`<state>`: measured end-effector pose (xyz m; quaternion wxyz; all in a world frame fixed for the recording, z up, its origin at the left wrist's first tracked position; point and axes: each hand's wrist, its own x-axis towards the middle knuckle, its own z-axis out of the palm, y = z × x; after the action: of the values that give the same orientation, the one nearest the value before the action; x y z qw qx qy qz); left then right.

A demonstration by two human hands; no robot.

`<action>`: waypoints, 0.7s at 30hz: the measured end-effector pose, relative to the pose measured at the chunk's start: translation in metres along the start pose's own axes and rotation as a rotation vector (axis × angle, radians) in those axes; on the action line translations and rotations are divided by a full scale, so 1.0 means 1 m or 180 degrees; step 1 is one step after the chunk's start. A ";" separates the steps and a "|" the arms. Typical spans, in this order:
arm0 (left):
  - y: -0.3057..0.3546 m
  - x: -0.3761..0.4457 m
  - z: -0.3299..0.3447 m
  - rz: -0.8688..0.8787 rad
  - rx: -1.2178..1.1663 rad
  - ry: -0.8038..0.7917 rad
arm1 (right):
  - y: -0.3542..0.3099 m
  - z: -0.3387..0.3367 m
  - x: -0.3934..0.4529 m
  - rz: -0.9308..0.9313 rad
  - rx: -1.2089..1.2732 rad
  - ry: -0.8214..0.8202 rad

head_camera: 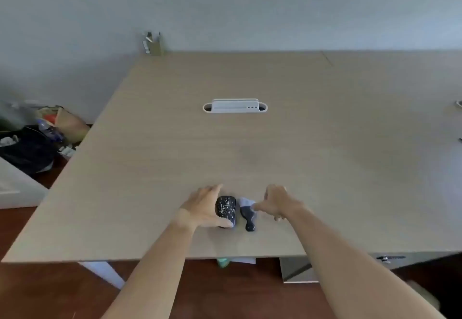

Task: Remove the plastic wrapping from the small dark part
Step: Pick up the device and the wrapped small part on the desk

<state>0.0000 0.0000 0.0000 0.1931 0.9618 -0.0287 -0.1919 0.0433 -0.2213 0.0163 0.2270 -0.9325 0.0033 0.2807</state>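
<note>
Wide pale wood-grain surface [250,148], mostly bare. White oblong cable slot [235,107] set into its middle, well apart from both hands. Small tan box [153,44] at the far left corner against the wall, holding a few pale upright items too blurred to name. Heap of bags and clutter [37,138] on the floor off the left edge. Near the front edge, speckled dark oval object [226,210] lying flat, left hand [203,210] cupped around its left side, thumb along the near end, fingers curled loosely against it. Just right of it, touching or nearly so, small dark part [248,217] with narrow handle toward the viewer. Pale plastic wrapping [246,202] bunched over its far end. Right hand [277,203] beside that, fingers [256,206] pinched on the wrapping's edge, grip detail blurred.
</note>
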 end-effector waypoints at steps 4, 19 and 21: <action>-0.015 -0.003 0.042 0.0403 0.0124 0.0266 | 0.017 0.038 0.001 -0.0194 -0.0094 0.0321; -0.047 0.023 0.093 0.0926 -0.0578 0.1450 | 0.047 0.030 0.071 -0.1378 0.0634 0.0883; -0.048 0.025 0.098 0.0884 -0.0540 0.1552 | 0.054 0.043 0.068 -0.1445 0.0821 0.1116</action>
<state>-0.0155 0.0054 -0.1109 0.2985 0.9468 -0.0968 0.0715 0.0708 -0.2433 -0.0738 0.3963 -0.9072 -0.1303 0.0551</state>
